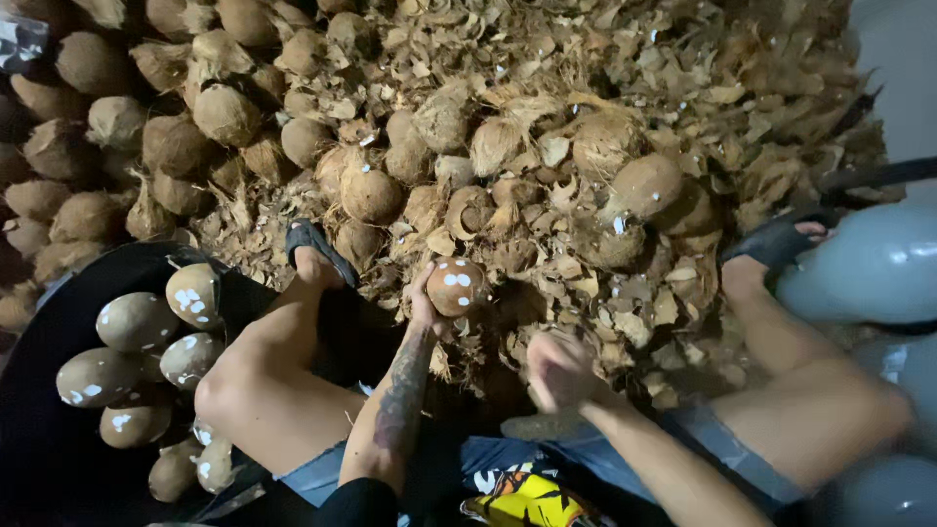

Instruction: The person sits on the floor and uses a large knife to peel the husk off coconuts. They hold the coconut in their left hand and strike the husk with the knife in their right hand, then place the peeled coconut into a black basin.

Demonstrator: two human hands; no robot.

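coconut (457, 286), husked and white-flecked, sits gripped in left hand (425, 304) at its 1 o'clock, over the husk pile (625, 146). right hand (558, 371) fisted, grip unclear, coconut at its 11 o'clock; left is nearer.

Denim shorts (605, 454), black sandals (314, 246) (tattooed left forearm (402, 390)).

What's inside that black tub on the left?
The black tub holds peeled coconuts, pale brown with white nicks, about eight showing. The person's left knee covers part of it; the tub's bottom under the coconuts cannot be seen.
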